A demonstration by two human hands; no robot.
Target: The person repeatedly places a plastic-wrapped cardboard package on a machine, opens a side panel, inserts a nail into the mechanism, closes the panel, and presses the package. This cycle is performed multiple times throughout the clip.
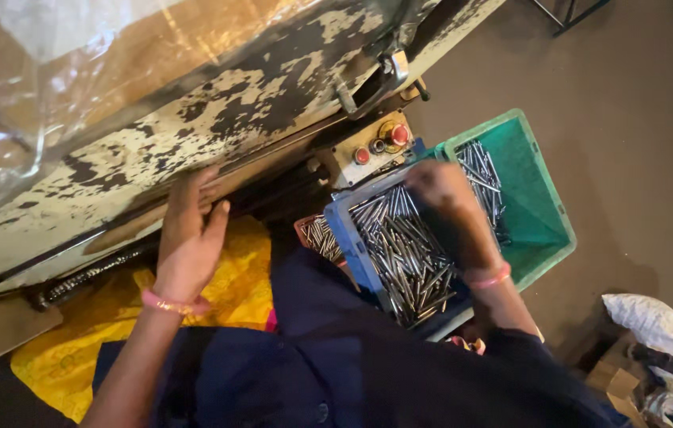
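My left hand rests flat against the edge of a worn machine panel with flaking cream paint, fingers apart, holding nothing. My right hand reaches down into a blue crate full of thin metal rods; its fingers are hidden among the rods, so any grip is unclear. Both wrists carry pink bands.
A green crate with more metal rods sits behind the blue one. A control box with red buttons hangs on the machine. Yellow cloth covers my lap. White bags and cardboard lie on the floor at right.
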